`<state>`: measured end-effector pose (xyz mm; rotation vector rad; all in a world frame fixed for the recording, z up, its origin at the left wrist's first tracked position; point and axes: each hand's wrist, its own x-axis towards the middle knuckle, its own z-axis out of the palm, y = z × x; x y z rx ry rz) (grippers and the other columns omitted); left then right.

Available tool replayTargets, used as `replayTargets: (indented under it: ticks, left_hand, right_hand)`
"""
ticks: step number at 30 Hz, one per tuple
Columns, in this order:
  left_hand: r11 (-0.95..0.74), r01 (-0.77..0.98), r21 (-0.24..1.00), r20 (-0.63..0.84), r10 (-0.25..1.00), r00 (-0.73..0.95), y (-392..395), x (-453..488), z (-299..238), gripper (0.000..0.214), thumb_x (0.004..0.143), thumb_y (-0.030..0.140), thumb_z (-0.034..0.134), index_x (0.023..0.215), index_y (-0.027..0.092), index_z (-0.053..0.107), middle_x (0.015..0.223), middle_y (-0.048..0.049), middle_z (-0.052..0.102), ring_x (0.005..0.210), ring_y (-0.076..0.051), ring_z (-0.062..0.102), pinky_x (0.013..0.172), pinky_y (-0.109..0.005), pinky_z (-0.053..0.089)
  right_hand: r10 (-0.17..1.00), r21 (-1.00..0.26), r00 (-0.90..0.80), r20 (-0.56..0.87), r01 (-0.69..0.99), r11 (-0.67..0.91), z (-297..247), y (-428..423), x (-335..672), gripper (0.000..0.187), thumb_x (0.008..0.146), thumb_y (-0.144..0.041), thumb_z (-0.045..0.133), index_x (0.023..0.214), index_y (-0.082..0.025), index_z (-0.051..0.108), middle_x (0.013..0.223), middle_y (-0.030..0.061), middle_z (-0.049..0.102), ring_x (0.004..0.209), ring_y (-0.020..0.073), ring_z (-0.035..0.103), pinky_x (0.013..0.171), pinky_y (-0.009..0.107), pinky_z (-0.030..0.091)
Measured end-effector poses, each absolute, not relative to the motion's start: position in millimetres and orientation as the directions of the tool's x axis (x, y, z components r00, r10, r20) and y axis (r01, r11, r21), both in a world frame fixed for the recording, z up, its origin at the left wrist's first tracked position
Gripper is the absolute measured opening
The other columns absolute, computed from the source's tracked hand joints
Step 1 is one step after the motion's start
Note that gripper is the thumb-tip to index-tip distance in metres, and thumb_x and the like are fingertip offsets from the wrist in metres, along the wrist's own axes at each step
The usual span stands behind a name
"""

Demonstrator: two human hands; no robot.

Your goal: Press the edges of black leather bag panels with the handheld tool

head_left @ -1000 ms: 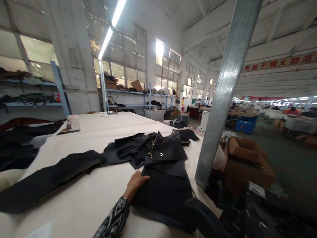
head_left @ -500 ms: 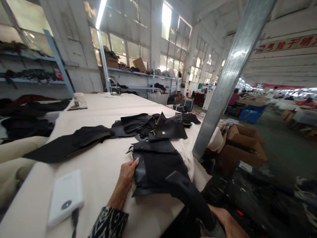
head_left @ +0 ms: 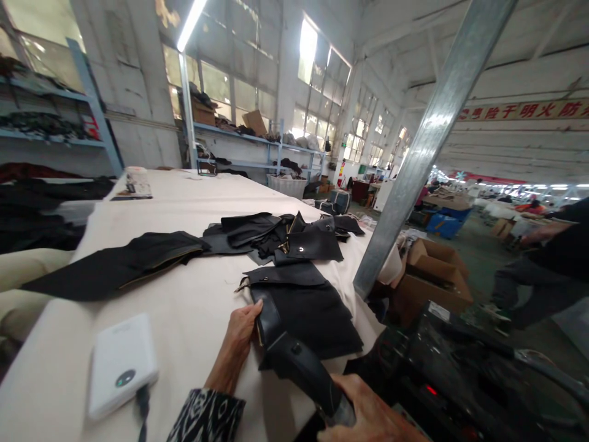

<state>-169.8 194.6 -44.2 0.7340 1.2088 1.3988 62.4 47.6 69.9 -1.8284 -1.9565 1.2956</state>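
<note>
My left hand (head_left: 235, 344) lies with fingers bent against the left edge of a black fabric piece (head_left: 307, 307) on the cream-covered table (head_left: 193, 307). My right hand (head_left: 368, 414) is wrapped round the handle of a black hand tool (head_left: 294, 356), whose head rests on the fabric right beside my left fingers. More black cut pieces (head_left: 280, 236) are heaped further up the table, and a long black strip (head_left: 115, 264) stretches to the left.
A white power bank (head_left: 120, 362) with a cable lies near the table's front left. A slanted metal post (head_left: 427, 138) rises at the table's right edge. Cardboard boxes (head_left: 432, 279) and a black machine (head_left: 460, 368) sit to the right. A person (head_left: 543, 264) moves at far right.
The black tool has come up from the lower right onto the fabric beside my left hand. A person has entered at the far right. The view shifted slightly.
</note>
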Motion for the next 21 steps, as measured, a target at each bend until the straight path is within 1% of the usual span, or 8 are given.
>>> replayTargets:
  ticks: [4,6,8,12,15,18,20,21]
  left_hand:
    - [0.118,-0.357,0.926,-0.197,0.961,-0.193,195.8,-170.6,-45.1,0.038,0.05,0.047,0.075,0.057,0.012,0.064,0.048,-0.0013,0.062,0.045,-0.012,0.054,0.047,-0.024,0.041]
    - [0.125,-0.353,0.927,-0.199,0.963,-0.181,195.6,-170.4,-44.1,0.04,0.049,0.048,0.075,0.058,0.011,0.064,0.048,-0.0021,0.062,0.045,-0.013,0.055,0.047,-0.025,0.042]
    - [0.126,-0.334,0.934,-0.195,0.964,-0.182,194.5,-169.8,-43.1,0.041,0.049,0.05,0.074,0.055,0.011,0.063,0.044,-0.0011,0.059,0.041,-0.012,0.052,0.044,-0.024,0.038]
    - [0.11,-0.275,0.955,-0.17,0.963,-0.207,191.7,-167.4,-42.0,0.043,0.049,0.053,0.073,0.047,0.014,0.057,0.039,0.0018,0.052,0.036,-0.009,0.043,0.039,-0.022,0.029]
    - [0.113,-0.224,0.968,-0.162,0.964,-0.211,190.3,-165.2,-41.2,0.045,0.05,0.057,0.071,0.049,0.014,0.058,0.041,0.0012,0.053,0.038,-0.011,0.045,0.039,-0.023,0.031]
    - [0.114,-0.15,0.982,-0.145,0.966,-0.214,184.8,-166.5,-35.8,0.048,0.049,0.062,0.07,0.049,0.015,0.059,0.042,0.0002,0.054,0.04,-0.014,0.048,0.04,-0.025,0.035]
    - [0.09,-0.083,0.993,-0.105,0.974,-0.203,177.2,-170.3,-26.2,0.05,0.049,0.064,0.07,0.047,0.016,0.058,0.041,0.0004,0.053,0.04,-0.015,0.05,0.04,-0.027,0.036]
    - [0.061,-0.049,0.997,-0.069,0.98,-0.189,173.2,-172.4,-19.5,0.05,0.051,0.065,0.069,0.047,0.016,0.058,0.04,0.001,0.052,0.041,-0.015,0.05,0.04,-0.027,0.036]
  right_hand:
    - [0.897,-0.729,-0.247,-0.367,0.676,-0.112,55.7,57.8,55.9,0.055,0.068,-0.03,0.068,0.12,-0.019,0.056,0.093,0.0026,0.067,0.084,0.0195,0.062,0.072,0.024,0.046]
    - [0.898,-0.756,-0.271,-0.347,0.648,-0.096,53.0,60.2,59.0,0.045,0.069,-0.029,0.067,0.112,-0.018,0.06,0.082,0.0001,0.067,0.072,0.0162,0.06,0.06,0.021,0.043]
    - [0.909,-0.766,-0.272,-0.316,0.639,-0.075,53.0,58.7,67.5,0.036,0.07,-0.029,0.066,0.104,-0.017,0.063,0.078,-0.0008,0.066,0.068,0.0148,0.059,0.057,0.02,0.042]
    - [0.947,-0.723,-0.168,-0.275,0.685,-0.088,56.2,46.2,89.0,0.046,0.068,-0.031,0.068,0.111,-0.02,0.06,0.084,0.0001,0.068,0.071,0.0178,0.061,0.059,0.022,0.043]
    - [0.94,-0.712,-0.168,-0.298,0.695,-0.101,58.1,38.1,92.8,0.053,0.068,-0.035,0.07,0.118,-0.021,0.058,0.095,0.0017,0.067,0.08,0.0207,0.062,0.064,0.023,0.044]
    - [0.928,-0.708,-0.179,-0.328,0.696,-0.116,56.0,37.0,82.8,0.056,0.07,-0.038,0.069,0.122,-0.024,0.055,0.104,0.0015,0.065,0.093,0.0233,0.061,0.077,0.028,0.045]
    - [0.934,-0.709,-0.212,-0.289,0.703,-0.06,52.6,39.4,73.3,0.058,0.07,-0.04,0.072,0.123,-0.023,0.055,0.11,0.0048,0.063,0.1,0.0268,0.06,0.086,0.034,0.044]
    - [0.939,-0.706,-0.251,-0.236,0.708,0.012,51.3,40.9,69.3,0.059,0.07,-0.04,0.073,0.122,-0.018,0.056,0.108,0.0087,0.064,0.099,0.0291,0.06,0.087,0.039,0.044]
